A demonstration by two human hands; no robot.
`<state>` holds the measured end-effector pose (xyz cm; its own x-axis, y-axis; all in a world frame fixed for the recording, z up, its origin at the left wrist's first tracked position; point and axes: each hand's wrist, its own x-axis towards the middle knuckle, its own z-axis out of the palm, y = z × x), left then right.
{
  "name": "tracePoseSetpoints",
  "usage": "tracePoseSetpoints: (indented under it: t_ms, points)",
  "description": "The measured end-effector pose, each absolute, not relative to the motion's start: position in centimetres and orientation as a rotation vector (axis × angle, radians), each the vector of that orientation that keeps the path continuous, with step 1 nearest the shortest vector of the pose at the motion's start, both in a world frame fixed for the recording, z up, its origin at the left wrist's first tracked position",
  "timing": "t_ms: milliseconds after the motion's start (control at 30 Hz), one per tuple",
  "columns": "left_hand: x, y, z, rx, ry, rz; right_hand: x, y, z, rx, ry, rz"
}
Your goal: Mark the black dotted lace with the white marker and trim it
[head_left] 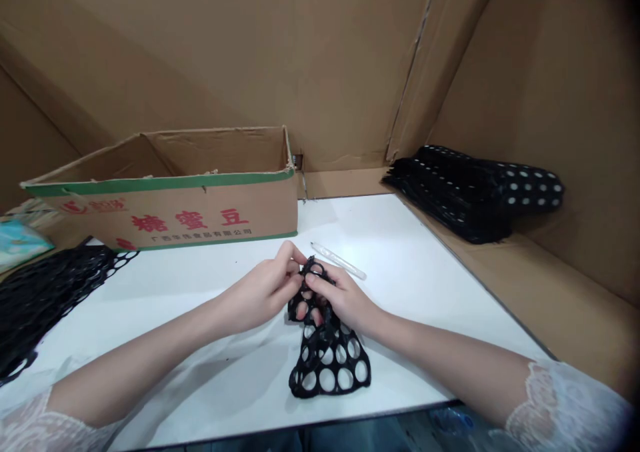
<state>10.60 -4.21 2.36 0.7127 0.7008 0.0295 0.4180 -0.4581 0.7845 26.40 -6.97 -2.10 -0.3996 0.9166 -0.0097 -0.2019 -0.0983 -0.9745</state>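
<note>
soft, fairly even light pales the white tabletop (pixel 400 345), with faint shadows beneath the forearms. fine detail looks smeared, and the far right edge darkens.

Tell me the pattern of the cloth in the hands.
Black mesh with round holes, best seen in the head view.

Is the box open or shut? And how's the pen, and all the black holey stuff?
Brown cardboard box with green rim: open on top.
Slim whitish pen: lying down.
Black fabric piece with round holes: bunched up, held by left hand and right hand.
Black spotted fabric stack, right: folded over.
Black holey fabric, left: heaped.
</note>
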Motion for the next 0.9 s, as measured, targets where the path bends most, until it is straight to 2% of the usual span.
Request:
tracePoseSetpoints:
  t_ms: [167, 300, 400, 533, 667, 767, 833, 900]
  points:
    - [9.0, -1.9, 2.7, 2.222, 1.192, 0.808, 26.6, -7.0, -2.1, -0.911, -1.174, 1.674]
    - [6.2, 0.5, 5.4, 2.446, 1.683, 1.293, 26.6, -7.3, -2.3, -0.976, -1.142, 1.688]
    - [4.2, 3.2, 7.6, 2.623, 1.755, 1.494, 26.5, -7.4, -2.3, -0.967, -1.243, 1.663]
    - [3.2, 5.8, 8.2, 2.766, 1.724, 1.326, 26.4, -7.2, -2.5, -1.019, -1.31, 1.519]
    - [6.1, 2.7, 5.9, 2.786, 1.539, 1.42, 26.2, -7.0, -2.7, -0.998, -1.301, 1.484]
    - [9.0, -1.3, 3.8, 2.776, 1.147, 0.733, 26.3, -7.1, -2.9, -0.992, -1.352, 1.462]
    - [10.3, -2.8, 3.0, 2.664, 1.036, 0.529, 26.3, -7.1, -2.9, -0.988, -1.391, 1.441]
    - [10.7, -3.4, 2.7, 2.585, 1.01, 0.498, 26.4, -7.2, -2.8, -0.983, -1.419, 1.433]
